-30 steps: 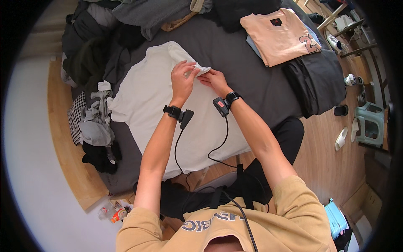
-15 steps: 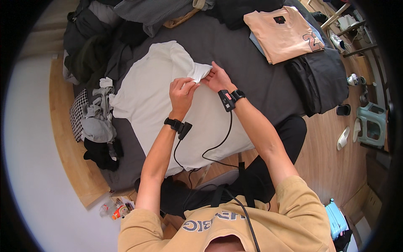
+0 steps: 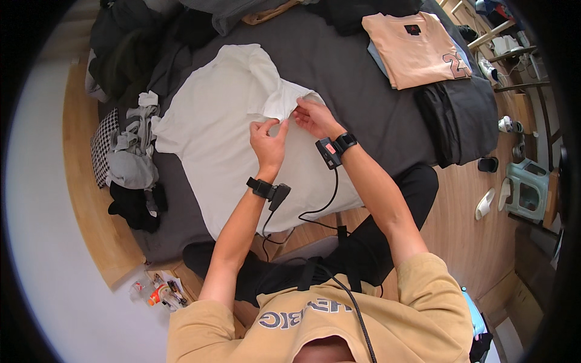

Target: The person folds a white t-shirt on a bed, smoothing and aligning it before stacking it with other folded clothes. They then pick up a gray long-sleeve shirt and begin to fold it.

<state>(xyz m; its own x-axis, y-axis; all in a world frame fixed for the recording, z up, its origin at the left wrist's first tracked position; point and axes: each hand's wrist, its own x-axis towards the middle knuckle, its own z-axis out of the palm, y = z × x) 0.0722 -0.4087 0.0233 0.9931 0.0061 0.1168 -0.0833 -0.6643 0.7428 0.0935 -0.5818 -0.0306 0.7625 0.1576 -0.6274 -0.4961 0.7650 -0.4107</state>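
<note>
A white T-shirt (image 3: pixel 212 121) lies spread over the dark bed sheet, its sleeve bunched up between my hands. My left hand (image 3: pixel 268 145) is bent into a pinch, thumb and forefinger tips nearly meeting at the sleeve's lower edge. Just to its right, my right hand (image 3: pixel 315 118) grips the sleeve's outer end with thumb and fingers; the fingertips are partly hidden by cloth. Both wrists carry black straps with small boxes and cables.
A folded peach T-shirt (image 3: pixel 414 54) and folded black garment (image 3: pixel 457 124) lie at the far right. Dark clothes (image 3: pixel 130 66) are heaped far left, above a grey bundle (image 3: pixel 133 166). Slippers (image 3: pixel 484 204) and a stool (image 3: pixel 528 190) stand on the floor.
The sleeve end has opened out and turned over toward me. My right hand has shifted slightly down; my left hand has moved a little right and down, its pinch looser.
</note>
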